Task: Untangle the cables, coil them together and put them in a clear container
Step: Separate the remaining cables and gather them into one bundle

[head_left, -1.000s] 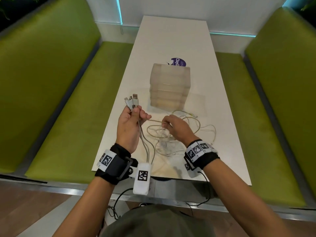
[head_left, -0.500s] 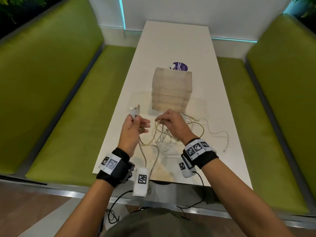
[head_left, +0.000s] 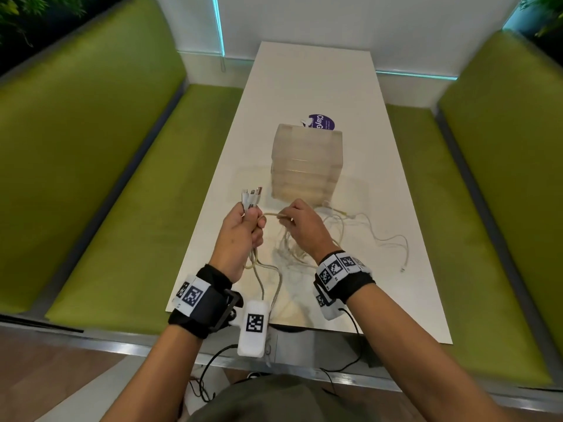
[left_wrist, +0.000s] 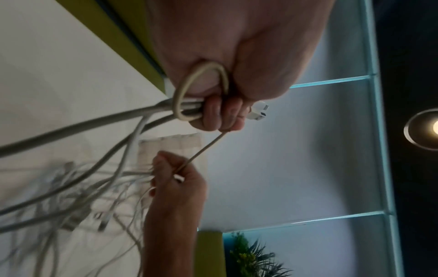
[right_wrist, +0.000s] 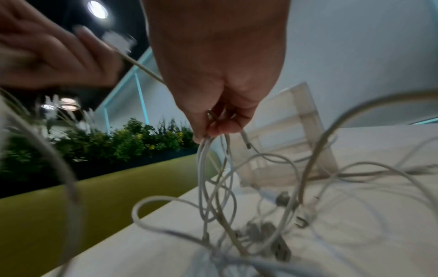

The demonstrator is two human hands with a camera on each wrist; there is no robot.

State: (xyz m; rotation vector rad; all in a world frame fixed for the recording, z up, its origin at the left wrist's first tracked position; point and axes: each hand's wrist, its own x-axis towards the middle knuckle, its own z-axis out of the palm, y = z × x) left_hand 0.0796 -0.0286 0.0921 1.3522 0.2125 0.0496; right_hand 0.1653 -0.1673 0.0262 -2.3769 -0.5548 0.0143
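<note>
We wore black bands (head_left: 202, 306) on both wrists, each carrying white tags printed with black square codes. A white camera box (head_left: 253, 328) with its own code hung off the left band, and thin black leads (head_left: 213, 360) trailed from both. Our forearms were bare.

A cafe or office-lounge booth is suggested: a long white desk (head_left: 316, 86) is set betw. two green upholstered benches, left (head_left: 128, 190) and right (head_left: 451, 226), w/ high padded backs. White wall panels are edged w/ teal light strips (head_left: 218, 22), and a round purple sticker (head_left: 322, 121) is seen on the desk. Planters w/ greenery (right_wrist: 132, 142) behind the seating and recessed ceiling spots (left_wrist: 426, 129) are shown in the wrist views.
</note>
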